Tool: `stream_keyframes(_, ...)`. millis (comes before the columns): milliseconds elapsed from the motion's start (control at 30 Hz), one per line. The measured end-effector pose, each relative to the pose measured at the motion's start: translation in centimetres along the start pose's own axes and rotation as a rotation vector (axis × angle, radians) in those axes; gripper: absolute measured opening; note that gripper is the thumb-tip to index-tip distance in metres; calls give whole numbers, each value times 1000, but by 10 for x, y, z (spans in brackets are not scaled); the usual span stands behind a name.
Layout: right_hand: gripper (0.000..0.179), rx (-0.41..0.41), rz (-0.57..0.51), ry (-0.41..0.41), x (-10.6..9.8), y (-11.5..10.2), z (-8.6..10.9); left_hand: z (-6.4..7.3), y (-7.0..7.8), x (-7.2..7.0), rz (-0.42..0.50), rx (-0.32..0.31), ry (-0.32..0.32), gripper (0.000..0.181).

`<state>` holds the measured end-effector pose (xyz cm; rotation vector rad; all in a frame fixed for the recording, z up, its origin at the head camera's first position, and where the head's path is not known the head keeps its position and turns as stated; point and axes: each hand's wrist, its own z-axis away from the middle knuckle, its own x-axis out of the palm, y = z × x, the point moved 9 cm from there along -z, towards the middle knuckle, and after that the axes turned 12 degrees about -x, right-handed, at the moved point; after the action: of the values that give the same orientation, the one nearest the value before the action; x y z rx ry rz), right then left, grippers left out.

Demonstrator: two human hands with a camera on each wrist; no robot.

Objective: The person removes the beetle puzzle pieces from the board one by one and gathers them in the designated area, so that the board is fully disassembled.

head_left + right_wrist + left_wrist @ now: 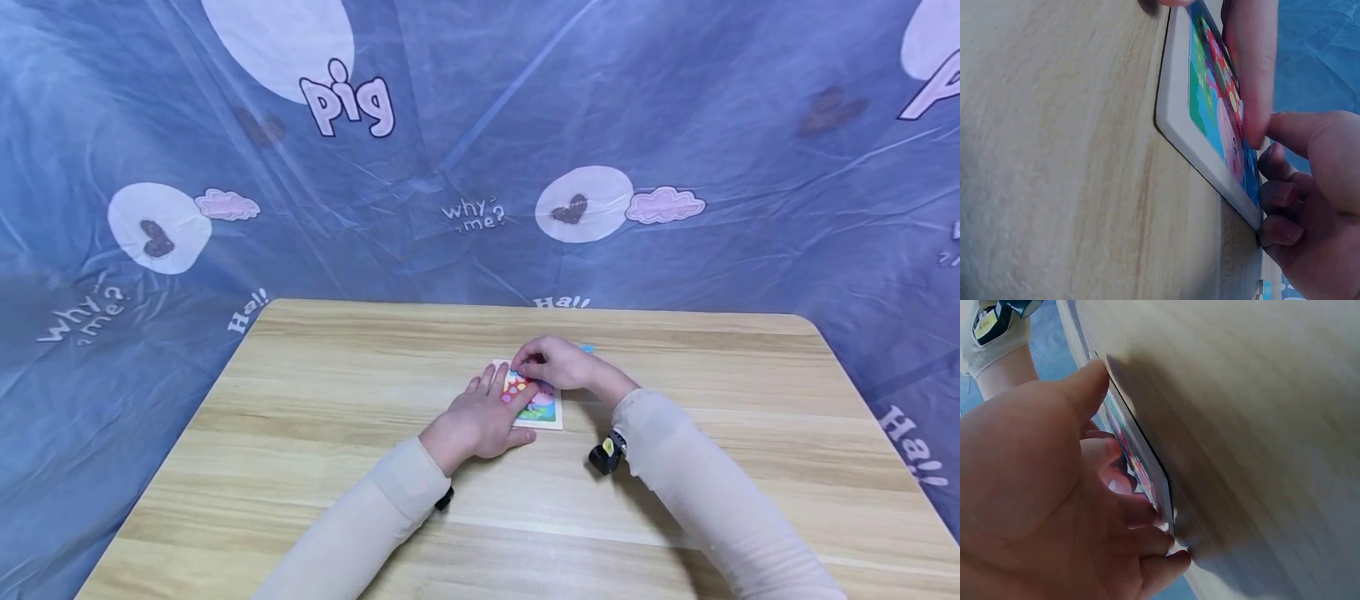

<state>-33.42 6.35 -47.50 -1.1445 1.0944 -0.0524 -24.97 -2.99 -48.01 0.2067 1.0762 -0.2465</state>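
Observation:
A small picture board (pixel 551 422) with a pale rim and a bright cartoon picture in red, green, blue and pink lies flat on the table. My left hand (pixel 483 421) rests over its left part, fingers spread and fairly straight, the thumb by the near edge. From the far right my right hand (pixel 561 363) reaches over the board, fingers bent and fingertips down at its far part. In the right wrist view, the curled fingers of the right hand (pixel 1329 194) come up to the board's edge; whether something is between fingertips and thumb is hidden.
A small blue piece (pixel 587 348) shows on the table just behind the right hand. The wooden table (pixel 337 350) has rounded far corners, and a blue printed cloth (pixel 450 125) hangs behind it and at its sides.

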Motion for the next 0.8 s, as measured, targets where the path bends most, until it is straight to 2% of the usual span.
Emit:
stream_keyframes(333, 19, -3, -41, -3, 1, 5, -1, -4, 4, 2, -7, -51, -1, 73)
stream_keyframes(800, 18, -4, -76, -16, 1, 9, -1, -10, 5, 4, 74, -44, 24, 69)
